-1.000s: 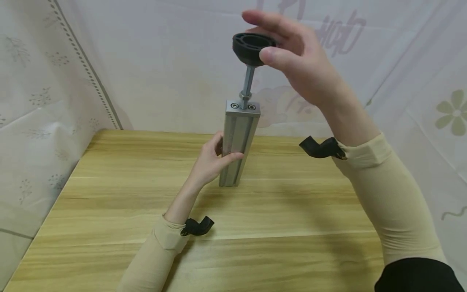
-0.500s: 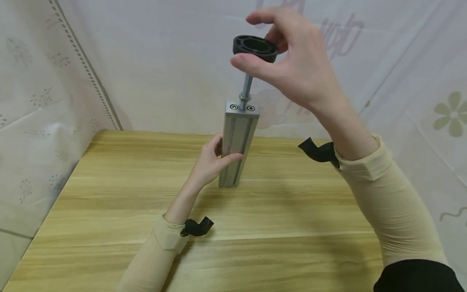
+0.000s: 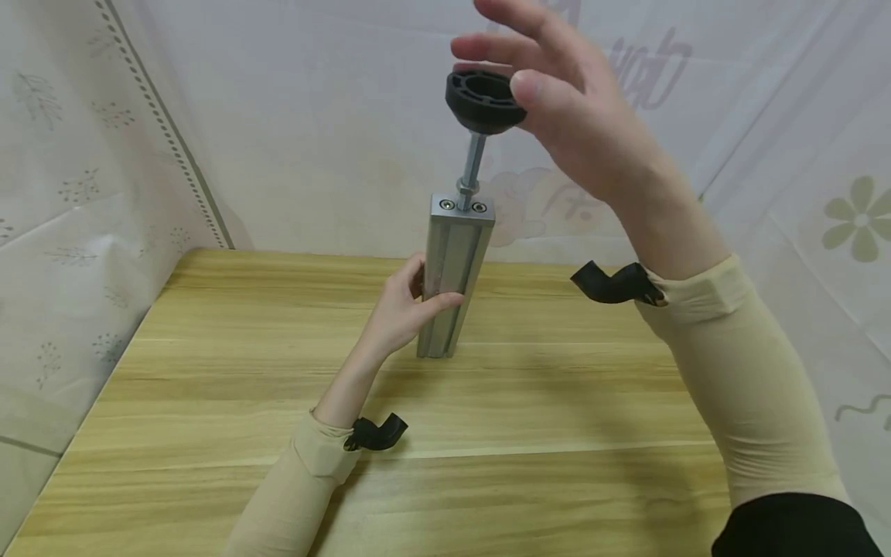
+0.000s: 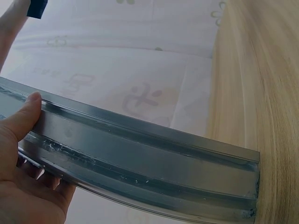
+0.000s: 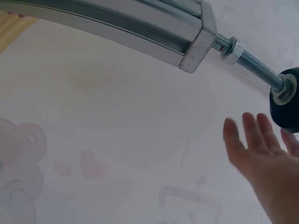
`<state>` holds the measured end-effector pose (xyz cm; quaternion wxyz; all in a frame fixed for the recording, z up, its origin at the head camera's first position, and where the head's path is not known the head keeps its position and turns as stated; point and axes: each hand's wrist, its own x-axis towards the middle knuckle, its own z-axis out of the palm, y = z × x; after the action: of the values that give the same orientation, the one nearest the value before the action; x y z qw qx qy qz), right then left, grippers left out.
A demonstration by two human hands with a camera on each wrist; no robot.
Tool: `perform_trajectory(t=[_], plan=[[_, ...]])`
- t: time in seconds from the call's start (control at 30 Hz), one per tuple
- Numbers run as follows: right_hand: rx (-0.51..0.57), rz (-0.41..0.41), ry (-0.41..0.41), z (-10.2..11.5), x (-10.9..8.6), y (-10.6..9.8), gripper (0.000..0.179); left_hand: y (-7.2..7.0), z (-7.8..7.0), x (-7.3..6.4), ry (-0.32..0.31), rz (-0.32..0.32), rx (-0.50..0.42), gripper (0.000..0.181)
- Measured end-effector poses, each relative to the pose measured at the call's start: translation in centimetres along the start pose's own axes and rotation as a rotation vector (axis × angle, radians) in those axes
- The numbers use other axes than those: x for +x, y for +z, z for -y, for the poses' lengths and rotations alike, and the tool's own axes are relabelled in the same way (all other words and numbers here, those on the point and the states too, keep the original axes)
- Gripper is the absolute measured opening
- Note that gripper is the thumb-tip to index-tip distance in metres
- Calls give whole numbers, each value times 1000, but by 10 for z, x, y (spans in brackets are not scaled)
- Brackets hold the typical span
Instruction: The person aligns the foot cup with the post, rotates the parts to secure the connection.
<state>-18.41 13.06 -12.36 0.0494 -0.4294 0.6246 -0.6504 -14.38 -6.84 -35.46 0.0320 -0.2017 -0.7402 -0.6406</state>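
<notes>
An aluminium profile (image 3: 454, 255) stands upright on the table, its lower end against the wood. My left hand (image 3: 404, 309) grips it around the lower half, thumb across the front; the left wrist view shows the profile (image 4: 140, 149) ending at the tabletop. From its end plate rises a threaded rod (image 5: 257, 67) with a hex nut (image 5: 232, 51). A black round levelling foot (image 3: 480, 100) tops the rod, its hollow underside facing up. My right hand (image 3: 571, 116) is at the foot's right side, fingers extended and thumb near the rim; whether it touches the foot I cannot tell.
The wood-grain table (image 3: 557, 433) lies beneath. Printed white cloth (image 3: 313, 139) hangs behind and along both sides. Each wrist carries a black camera mount (image 3: 379, 432).
My right hand closed around the foot's rim half a second ago, then drew back to the right with its fingers spreading. The left hand and the profile stay in place.
</notes>
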Motion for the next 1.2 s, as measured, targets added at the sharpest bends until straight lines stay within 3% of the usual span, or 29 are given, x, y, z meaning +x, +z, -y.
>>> perform_trajectory(t=[0.17,0.4,0.53,0.77,0.87,0.97,1.07,1.13,1.2], plan=[[194,59,49,-6,4,-5,69,0,2,2,-9,-8,0,38],[183,79,58,-7,2,-6,66,0,-1,2,-3,-4,0,39],[5,13,28,-2,-2,-2,64,0,-2,1,-6,-2,5,40],[-709,-165,11,10,-2,15,65,-2,-2,1,4,-3,-3,40],[-871,-208,13,10,-1,22,63,-2,-1,2,18,-4,-7,40],[-941,-223,14,10,-1,27,61,-2,0,1,23,-4,-9,40],[-943,-231,12,7,-2,28,60,-2,-1,1,25,-2,-14,40],[-871,-227,4,5,-3,26,63,-2,-1,0,25,0,-16,40],[-705,-201,-18,2,-3,22,66,-1,-1,1,26,0,-18,40]])
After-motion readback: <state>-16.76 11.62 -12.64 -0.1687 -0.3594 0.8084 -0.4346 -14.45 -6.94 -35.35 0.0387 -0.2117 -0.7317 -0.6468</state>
